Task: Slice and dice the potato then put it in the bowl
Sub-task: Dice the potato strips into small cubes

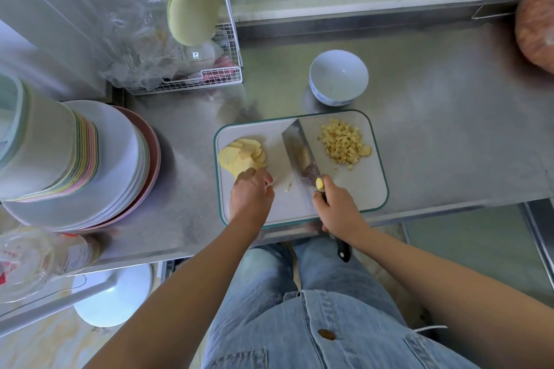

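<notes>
A white cutting board (359, 189) with a green rim lies on the steel counter. A fan of yellow potato slices (239, 156) rests at its left end, and my left hand (250, 192) touches their near edge with its fingertips. A pile of diced potato (344, 142) sits at the board's right end. Between them stands a cleaver (299, 148), blade on the board, with my right hand (335, 204) shut on its black handle. One small potato scrap (288, 186) lies between my hands. The empty white bowl (338, 76) stands just beyond the board.
A tall stack of plates and bowls (75, 159) stands left of the board. A wire dish rack (192, 75) with plastic bags sits at the back left. A round reddish object (536, 33) is at the far right. The counter's front edge runs under the board.
</notes>
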A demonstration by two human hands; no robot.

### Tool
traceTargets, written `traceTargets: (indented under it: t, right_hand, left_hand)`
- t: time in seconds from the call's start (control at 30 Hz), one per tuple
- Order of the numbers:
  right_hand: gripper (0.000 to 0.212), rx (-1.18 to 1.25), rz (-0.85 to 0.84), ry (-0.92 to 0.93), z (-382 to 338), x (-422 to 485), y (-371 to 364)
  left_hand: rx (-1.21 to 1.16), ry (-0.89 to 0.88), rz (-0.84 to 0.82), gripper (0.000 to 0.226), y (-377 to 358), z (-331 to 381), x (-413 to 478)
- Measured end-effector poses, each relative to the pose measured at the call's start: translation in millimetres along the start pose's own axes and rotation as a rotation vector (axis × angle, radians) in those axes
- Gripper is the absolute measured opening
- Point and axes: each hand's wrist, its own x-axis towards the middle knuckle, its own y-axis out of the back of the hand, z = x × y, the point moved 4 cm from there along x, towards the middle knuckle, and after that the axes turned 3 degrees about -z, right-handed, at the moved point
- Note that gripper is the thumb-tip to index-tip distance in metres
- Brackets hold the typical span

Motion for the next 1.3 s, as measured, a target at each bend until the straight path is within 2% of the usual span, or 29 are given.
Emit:
traceTargets:
  t: [0.17, 0.23, 0.33, 0.43, 0.7, 0.9, 1.03, 1.13, 1.17, 1.23, 1.3]
  right_hand:
    - [0.014, 0.035, 0.114, -0.076, 12, 12, 25]
    - [0.015, 0.04, 0.063, -0.019, 4, 10, 23]
    - [0.006, 0.015, -0.077, 0.086, -9, -2, 3]
    - [0.012, 0.007, -0.108, 0.1, -9, -10, -13]
    - [0.011, -0.006, -0.04, 0.103, -4, -10, -25]
    - [0.006, -0.007, 0.162, -0.059, 26, 13, 28]
    - [0.017, -0.031, 0.109, -0.008, 26, 19, 43]
    - [0.011, -0.052, 0.108, 0.06, 17, 16, 44]
    - [0.007, -0.068, 0.125, 0.088, 14, 14, 44]
    - [0.023, -0.128, 0.155, 0.109, 7, 11, 46]
    - [0.029, -0.228, 0.174, 0.148, 1, 5, 48]
  left_hand:
    - [0.01, 0.0, 0.01, 0.017, 1, 2, 0]
    - [0.009, 0.006, 0.018, 0.019, 1, 3, 0]
    - [0.019, 0.007, 0.024, 0.019, 1, 3, 0]
    - [0.045, 0.016, 0.037, 0.017, 2, 2, -1]
    - [0.061, 0.041, 0.07, 0.012, 3, 1, -2]
    - [0.064, 0.042, 0.047, 0.014, 2, 3, 0]
    - [0.091, 0.056, 0.015, 0.016, 2, 6, 1]
    - [0.09, 0.085, -0.035, 0.018, 5, 14, 3]
    - [0.07, 0.094, -0.044, 0.018, 6, 18, 5]
    - [-0.052, 0.128, -0.061, 0.016, 6, 29, 12]
    - [-0.328, 0.179, -0.135, 0.021, 2, 44, 20]
